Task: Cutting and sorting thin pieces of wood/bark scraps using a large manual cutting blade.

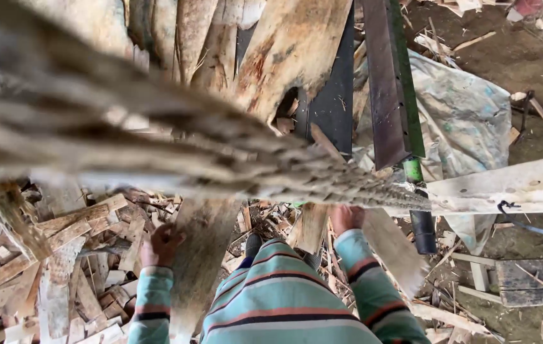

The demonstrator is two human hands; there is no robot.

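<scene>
My left hand point(160, 245) is closed on the left edge of a long rough wooden slab point(198, 274) that stands steeply in front of my striped sweater. My right hand point(347, 218) grips the top of a pale wood slab point(391, 250), with a narrower slab point(313, 228) just to its left. A thick, blurred, rope-like twisted length point(220, 153) crosses the view very close to the camera and hides much behind it. My shoe point(253, 243) shows between the slabs.
Chopped wood scraps point(61, 267) litter the ground at left. More bark slabs point(284, 51) lean at the top. A dark metal beam with a green edge point(391, 83), a black cylinder point(423, 230), a dirty plastic sheet point(463, 114) and a pale plank point(514, 185) lie right.
</scene>
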